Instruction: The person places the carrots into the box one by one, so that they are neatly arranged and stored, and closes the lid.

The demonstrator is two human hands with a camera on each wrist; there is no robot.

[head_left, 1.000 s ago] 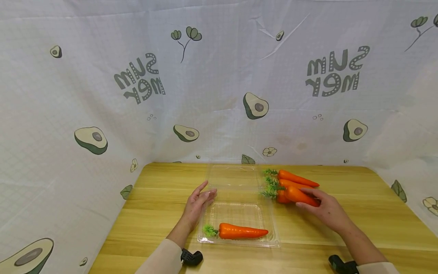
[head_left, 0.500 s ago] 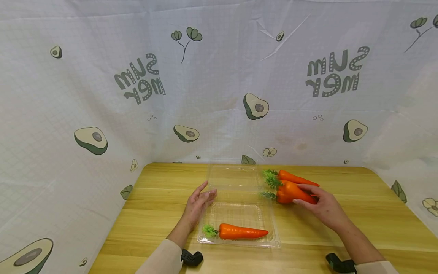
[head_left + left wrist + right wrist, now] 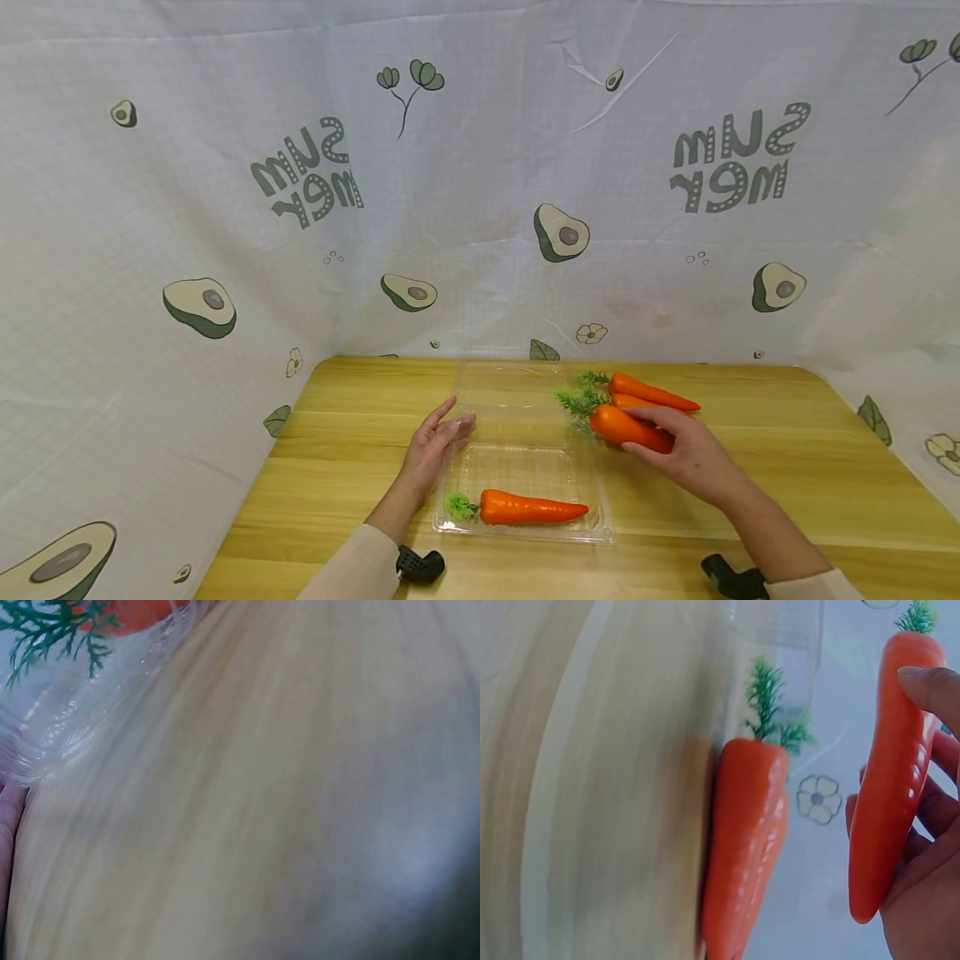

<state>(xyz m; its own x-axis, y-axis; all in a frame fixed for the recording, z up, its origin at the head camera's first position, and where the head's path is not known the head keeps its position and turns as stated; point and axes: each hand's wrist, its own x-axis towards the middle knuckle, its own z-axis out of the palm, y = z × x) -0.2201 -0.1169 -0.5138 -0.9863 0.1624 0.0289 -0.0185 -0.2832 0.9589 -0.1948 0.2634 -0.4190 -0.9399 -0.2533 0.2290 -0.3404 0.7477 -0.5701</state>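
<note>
My right hand (image 3: 693, 454) grips an orange carrot (image 3: 624, 427) with a green leafy top, thumb on one side and fingers round the other. In the right wrist view that carrot (image 3: 896, 772) is raised off the table, apart from the loose carrots (image 3: 746, 832). Another carrot (image 3: 528, 507) lies crosswise in the near part of a clear plastic clamshell box (image 3: 600, 533), leaves to the left. My left hand (image 3: 429, 454) is at the box's left side, fingers loosely extended. The left wrist view catches only a sliver of that hand (image 3: 7, 825) near the box corner.
Behind the held carrot, more carrots (image 3: 652, 389) lie on the wooden table (image 3: 795, 467), leaves pointing left. The box's clear lid (image 3: 513, 387) lies folded back toward the rear. A printed cloth (image 3: 480, 208) stands behind the table and along its sides.
My right hand has moved left with the carrot, away from the pile and toward the box. The left hand and the carrot in the box have stayed put.
</note>
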